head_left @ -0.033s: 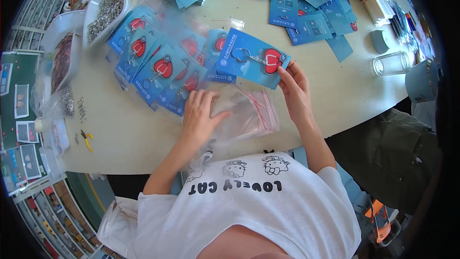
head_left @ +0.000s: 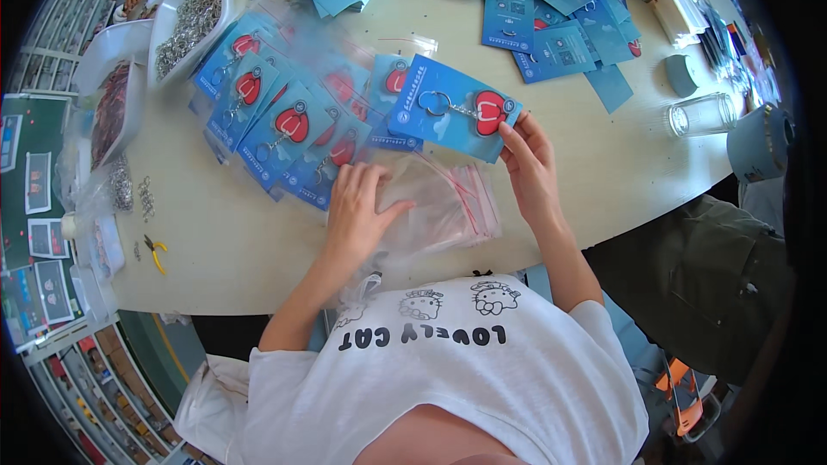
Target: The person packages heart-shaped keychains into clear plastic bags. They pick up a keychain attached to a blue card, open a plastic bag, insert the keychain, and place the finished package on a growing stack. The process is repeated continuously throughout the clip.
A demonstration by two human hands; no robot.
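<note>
Head view: right hand (head_left: 531, 165) pinches the lower right corner of a blue card (head_left: 452, 119) carrying a red heart keychain (head_left: 488, 112), fingers closed on the card edge. Card is lifted just above the table (head_left: 258, 250), long axis running upper left to lower right, heart end toward the right hand, key ring end toward the left. Left hand (head_left: 357, 211) lies flat, fingers spread and gripping nothing, pressing on a stack of clear zip bags (head_left: 448, 207) directly below the card, near the table's front edge. Left of the card, a fanned pile of bagged cards (head_left: 284, 133) with the same red hearts. Further out: loose blue cards (head_left: 551, 30) upper right, clear glass (head_left: 702, 114) at right, white trays (head_left: 185, 21) of metal rings upper left, yellow-handled pliers (head_left: 155, 251) at left edge.
</note>
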